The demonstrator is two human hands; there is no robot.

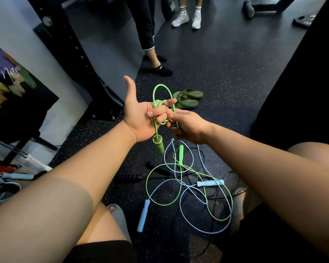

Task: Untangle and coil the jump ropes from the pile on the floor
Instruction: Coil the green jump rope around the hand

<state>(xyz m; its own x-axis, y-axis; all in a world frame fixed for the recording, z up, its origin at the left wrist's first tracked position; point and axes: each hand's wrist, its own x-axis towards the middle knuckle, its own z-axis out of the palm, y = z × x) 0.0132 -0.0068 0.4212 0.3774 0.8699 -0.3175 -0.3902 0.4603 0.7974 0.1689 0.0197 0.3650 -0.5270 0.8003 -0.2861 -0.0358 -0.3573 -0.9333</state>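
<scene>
Left hand (pixel 141 116), palm up and thumb raised, has the thin lime-green plastic jump rope (pixel 160 106) looped around its curled fingers, one green handle (pixel 158 144) dangling below. Right hand (pixel 190 127) pinches the same cord. Pale-blue and black ropes (pixel 180 204) lie tangled on the speckled black rubber floor (pixel 226 88).

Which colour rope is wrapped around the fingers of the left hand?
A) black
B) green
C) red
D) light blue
B: the green rope loops around the fingers of the left hand, with its green handle hanging just below, while the light blue rope and black rope lie on the floor.
</scene>
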